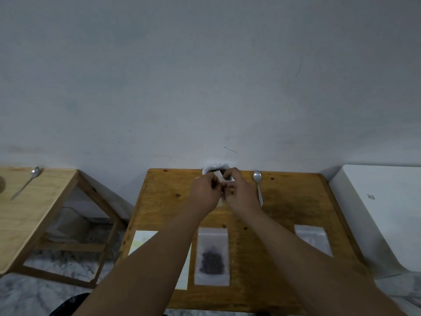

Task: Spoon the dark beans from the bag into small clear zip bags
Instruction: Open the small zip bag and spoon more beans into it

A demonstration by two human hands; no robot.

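Together — arms outstretched — left hand (204, 193) and right hand (242, 193) pinch a zip bag (218, 175).

Tabletop (284, 201): showing orange-brown wood grain, dark knots. Filled zip bag (211, 238) near front edge: showing clear film, black-brown beans (211, 263). Spoon (258, 185) near back edge: gleaming silver.

Knotty varnished wood table (284, 201), shiny metal spoon (258, 184), clear plastic zip bag (213, 256).

No legible text or labels anywhere.
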